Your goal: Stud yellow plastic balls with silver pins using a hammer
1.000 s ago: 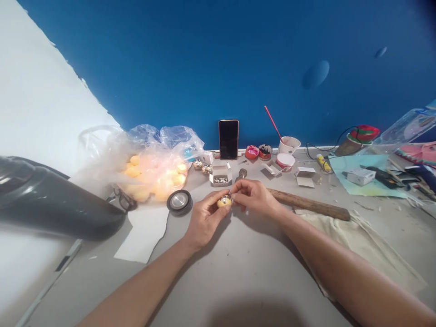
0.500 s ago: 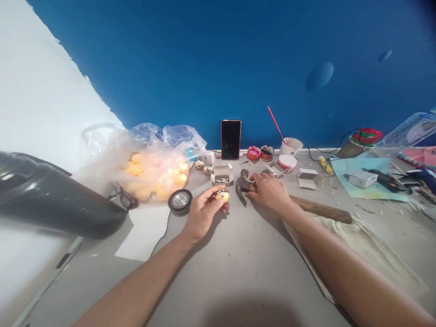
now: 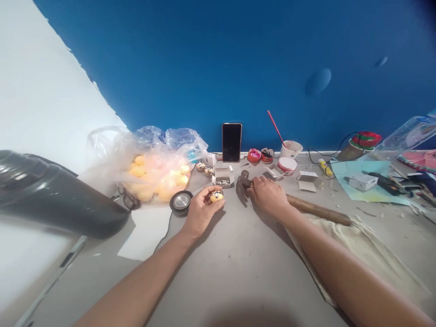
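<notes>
My left hand (image 3: 200,211) is closed around a small yellow ball (image 3: 216,196) with shiny pieces stuck on it, held just above the grey table (image 3: 238,272). My right hand (image 3: 269,196) grips a hammer (image 3: 308,208) close to its metal head (image 3: 242,185); the long wooden handle runs off to the right across the table. A small open white box of shiny pins (image 3: 223,178) stands just behind both hands.
A clear plastic bag of yellow balls (image 3: 153,175) lies at the back left, with a round metal lid (image 3: 180,201) before it. A phone (image 3: 232,141) leans on the blue wall. Cups, small boxes and clutter fill the back right. A beige cloth (image 3: 361,250) lies under my right forearm.
My right hand left the yellow ball and took hold of the hammer near its head. My left hand kept the ball and shifted slightly left.
</notes>
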